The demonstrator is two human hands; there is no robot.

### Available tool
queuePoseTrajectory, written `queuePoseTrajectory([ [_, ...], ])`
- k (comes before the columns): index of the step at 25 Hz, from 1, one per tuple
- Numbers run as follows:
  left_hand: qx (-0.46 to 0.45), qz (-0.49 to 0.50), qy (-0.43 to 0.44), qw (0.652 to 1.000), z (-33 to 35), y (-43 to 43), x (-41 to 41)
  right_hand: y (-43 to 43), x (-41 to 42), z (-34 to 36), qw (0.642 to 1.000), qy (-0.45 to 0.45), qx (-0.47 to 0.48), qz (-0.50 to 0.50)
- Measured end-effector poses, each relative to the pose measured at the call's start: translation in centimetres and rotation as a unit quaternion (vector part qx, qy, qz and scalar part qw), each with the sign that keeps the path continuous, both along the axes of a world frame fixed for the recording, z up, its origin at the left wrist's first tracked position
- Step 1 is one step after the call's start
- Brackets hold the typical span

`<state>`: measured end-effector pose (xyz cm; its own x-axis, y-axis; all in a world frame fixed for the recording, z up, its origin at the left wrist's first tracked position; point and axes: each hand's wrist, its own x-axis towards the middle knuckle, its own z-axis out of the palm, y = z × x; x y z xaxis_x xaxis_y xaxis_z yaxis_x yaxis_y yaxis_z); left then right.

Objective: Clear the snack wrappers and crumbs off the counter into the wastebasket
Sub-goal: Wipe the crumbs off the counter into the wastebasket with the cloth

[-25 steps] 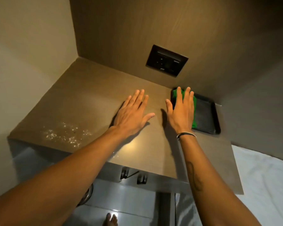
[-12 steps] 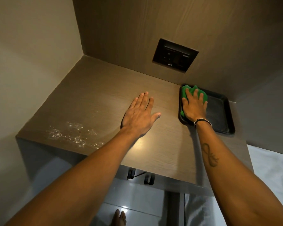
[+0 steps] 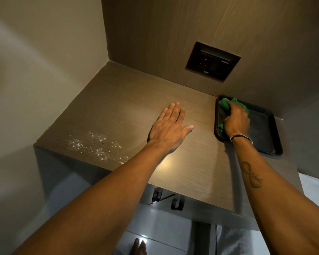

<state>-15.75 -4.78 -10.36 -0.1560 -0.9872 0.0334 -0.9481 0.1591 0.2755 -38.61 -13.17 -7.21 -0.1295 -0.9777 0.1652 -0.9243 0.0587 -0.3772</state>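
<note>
White crumbs (image 3: 97,147) lie scattered near the front left edge of the brown wood-grain counter (image 3: 129,100). My left hand (image 3: 170,128) rests flat on the counter's middle, fingers spread, holding nothing. My right hand (image 3: 236,121) is over the left part of a black tray (image 3: 265,133) at the counter's back right, its fingers closed around a bunched green cloth (image 3: 225,104). No wrappers or wastebasket are in view.
A dark switch panel (image 3: 212,61) is set in the wood back wall. A pale wall bounds the counter on the left. Two dark hooks (image 3: 177,204) hang under the counter's front edge. Below are a shiny tiled floor and my bare toes (image 3: 138,247).
My right hand has gone from lying flat on the green cloth to closing its fingers around it and bunching it up. My left hand stays flat on the counter.
</note>
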Motion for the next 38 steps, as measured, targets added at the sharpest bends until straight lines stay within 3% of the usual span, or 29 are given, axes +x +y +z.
queuePoseTrajectory([
  [3,-0.016,0.007,0.049,0.999,1.8,1.1,2.1,3.4,2.6,3.6,0.991,-0.058,-0.121,0.013],
  [7,-0.109,0.066,0.077,0.989,3.1,7.9,8.4,15.2,11.1,5.4,0.943,-0.114,-0.251,0.189],
  [10,-0.171,0.135,0.102,0.971,0.6,17.7,13.6,27.9,18.9,1.3,0.906,-0.168,-0.197,0.336],
  [12,-0.154,0.207,0.114,0.959,-3.8,24.7,16.2,34.0,22.3,-3.8,0.896,-0.189,-0.138,0.379],
  [14,-0.086,0.257,0.102,0.957,-9.7,30.9,17.9,37.6,24.0,-10.7,0.9,-0.184,-0.048,0.392],
  [18,0.063,0.299,0.117,0.945,-23.5,38.5,18.2,40.2,24.1,-25.8,0.907,-0.084,0.174,0.373],
  [21,0.16,0.382,0.211,0.885,-32.4,38.6,17.7,38.9,23.3,-34.6,0.9,-0.024,0.224,0.373],
  [27,0.268,0.512,0.343,0.741,-49.7,35.1,19.4,36.3,23.5,-49.2,0.909,-0.003,0.194,0.368],
  [30,0.259,0.541,0.395,0.696,-54.4,33.8,20.7,35.9,24.1,-52.1,0.905,-0.01,0.219,0.365],
  [34,0.232,0.555,0.364,0.711,-55.9,33.9,21.7,35.4,24.7,-52.5,0.891,-0.009,0.224,0.395],
  [38,0.223,0.57,0.379,0.694,-50.2,35.9,21.3,36.8,24.8,-46.9,0.89,-0.029,0.238,0.389],
])
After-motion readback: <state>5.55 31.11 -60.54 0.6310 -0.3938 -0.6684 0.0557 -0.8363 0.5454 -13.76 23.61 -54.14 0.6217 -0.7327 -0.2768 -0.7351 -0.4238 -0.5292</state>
